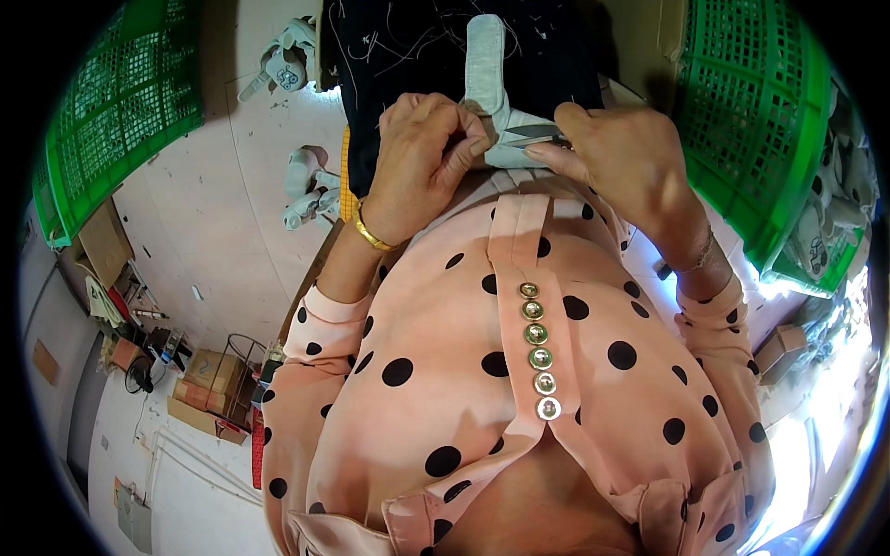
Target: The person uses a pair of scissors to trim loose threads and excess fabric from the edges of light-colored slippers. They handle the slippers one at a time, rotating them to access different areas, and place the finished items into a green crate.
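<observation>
On my lap lies a pale grey fabric shoe upper (513,153), its long rounded strap (485,60) pointing away from me over dark cloth. My left hand (425,157) is closed, thumb and forefinger pinched at the left edge of the upper; whether a thread is between them is too small to tell. In my right hand (630,157) is a pair of thread snips (536,136), held from the right. The two metal blades lie over the upper, parted, with their tips toward my left fingertips.
Dark cloth (380,69) with loose thread ends covers my lap. Similar pale shoe pieces (286,67) lie to the left. Green plastic baskets stand at the left (120,111) and right (756,130); more shoe pieces (820,236) are beside the right one. Cardboard boxes (211,382) sit at the lower left.
</observation>
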Motion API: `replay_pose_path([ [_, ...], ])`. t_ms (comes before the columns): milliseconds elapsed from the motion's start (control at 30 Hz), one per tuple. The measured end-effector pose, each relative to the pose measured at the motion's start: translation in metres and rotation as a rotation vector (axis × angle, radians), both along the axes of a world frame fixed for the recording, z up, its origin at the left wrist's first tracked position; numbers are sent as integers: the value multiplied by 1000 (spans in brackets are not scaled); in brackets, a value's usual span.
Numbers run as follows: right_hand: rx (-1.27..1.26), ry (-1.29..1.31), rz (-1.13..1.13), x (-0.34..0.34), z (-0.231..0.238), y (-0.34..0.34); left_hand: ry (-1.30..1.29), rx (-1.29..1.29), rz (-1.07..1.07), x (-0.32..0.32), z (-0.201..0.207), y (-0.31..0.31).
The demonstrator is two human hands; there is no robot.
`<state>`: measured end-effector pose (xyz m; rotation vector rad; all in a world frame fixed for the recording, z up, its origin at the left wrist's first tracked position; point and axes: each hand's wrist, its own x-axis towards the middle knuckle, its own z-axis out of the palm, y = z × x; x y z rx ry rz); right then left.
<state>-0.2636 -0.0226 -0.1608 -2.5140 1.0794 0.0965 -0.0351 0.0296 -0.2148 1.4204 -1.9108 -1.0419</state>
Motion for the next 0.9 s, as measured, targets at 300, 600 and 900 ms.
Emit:
replay_pose_path([
  [300, -14, -23, 111, 10, -7, -7, -8, -7, 18, -1, -4, 3],
  [600, 50, -72, 82, 7, -19, -15, -15, -7, 63, -3, 1, 4],
  [900, 556, -654, -675, 26, -64, -41, 109, -48, -18, 5, 9, 16],
])
